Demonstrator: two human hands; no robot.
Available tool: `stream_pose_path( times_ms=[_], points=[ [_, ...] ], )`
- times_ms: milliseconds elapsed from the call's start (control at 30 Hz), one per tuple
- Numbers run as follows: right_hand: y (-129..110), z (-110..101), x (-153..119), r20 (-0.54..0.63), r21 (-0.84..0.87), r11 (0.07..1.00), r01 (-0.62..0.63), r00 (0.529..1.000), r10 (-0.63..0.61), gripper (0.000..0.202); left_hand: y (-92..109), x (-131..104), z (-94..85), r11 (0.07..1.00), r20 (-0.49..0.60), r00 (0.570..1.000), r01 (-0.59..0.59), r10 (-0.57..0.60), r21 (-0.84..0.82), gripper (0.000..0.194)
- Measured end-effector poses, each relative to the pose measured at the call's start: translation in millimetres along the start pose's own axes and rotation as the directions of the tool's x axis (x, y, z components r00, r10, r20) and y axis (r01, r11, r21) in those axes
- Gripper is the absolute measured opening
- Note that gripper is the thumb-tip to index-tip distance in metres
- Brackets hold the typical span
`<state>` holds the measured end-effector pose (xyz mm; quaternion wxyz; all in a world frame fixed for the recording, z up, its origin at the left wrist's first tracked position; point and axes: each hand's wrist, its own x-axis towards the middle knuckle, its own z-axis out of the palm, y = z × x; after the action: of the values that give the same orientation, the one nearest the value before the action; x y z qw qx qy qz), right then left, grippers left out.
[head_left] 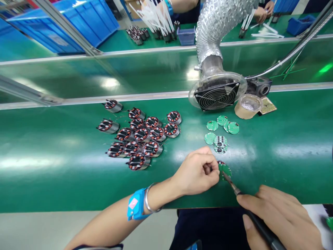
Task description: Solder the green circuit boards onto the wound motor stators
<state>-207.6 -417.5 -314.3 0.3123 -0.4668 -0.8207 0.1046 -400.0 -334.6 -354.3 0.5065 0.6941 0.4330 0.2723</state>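
A soldering iron (256, 220) with a black handle lies in the grip of my right hand (283, 215). Its tip rests on a round green circuit board (225, 170) near the table's front edge. My left hand (199, 172) is closed at the left rim of that board, thumb and index finger pinched together; whether they grip the board or a small part on it is hidden. Behind it lie several more round green boards (210, 138), one showing dark components. Left of my hands stand several motor stators (142, 134) with copper windings in metal rings.
A fume extractor (217, 95) on a silver duct (221, 27) hangs over the back of the green table (65, 173). Beside it are a round tub (248, 106) and a sponge (267, 106). Beyond the metal rail, co-workers' hands (261, 14), blue bins (67, 24) and white tubes (158, 17) show.
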Motion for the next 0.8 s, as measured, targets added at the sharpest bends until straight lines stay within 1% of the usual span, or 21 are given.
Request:
stream_pose_path(
  times_ms=[167,267,333,500,667,800],
  points=[
    [3.2,-0.4,3.4,0.032,-0.028,0.998,0.050,0.998,-0.049,0.024,-0.1,0.8,0.4,0.997,-0.014,1.000,-0.015,0.016,0.069,0.010],
    [3.2,-0.3,6.0,0.062,-0.020,0.999,0.044,0.997,-0.043,0.024,0.1,1.6,1.3,0.994,-0.019,0.999,-0.026,0.028,0.103,0.010],
    [2.5,0.0,7.1,0.060,-0.017,0.999,0.038,0.997,-0.037,0.024,0.4,1.8,2.0,0.993,-0.026,0.999,-0.024,0.027,0.114,0.011],
    [0.5,-1.2,6.3,0.066,-0.029,0.998,0.056,0.996,-0.054,0.024,0.8,0.7,3.6,0.992,-0.046,0.999,0.000,0.006,0.128,0.012],
    [0.1,-2.4,5.6,0.059,-0.036,0.998,0.044,0.997,-0.042,0.024,-0.2,0.4,5.3,0.992,-0.050,0.999,0.022,-0.015,0.127,0.012],
    [-0.4,-1.1,6.4,0.082,-0.029,0.998,0.051,0.995,-0.048,0.024,-1.5,0.6,7.1,0.990,-0.059,0.998,0.043,-0.035,0.134,0.012]
  ],
)
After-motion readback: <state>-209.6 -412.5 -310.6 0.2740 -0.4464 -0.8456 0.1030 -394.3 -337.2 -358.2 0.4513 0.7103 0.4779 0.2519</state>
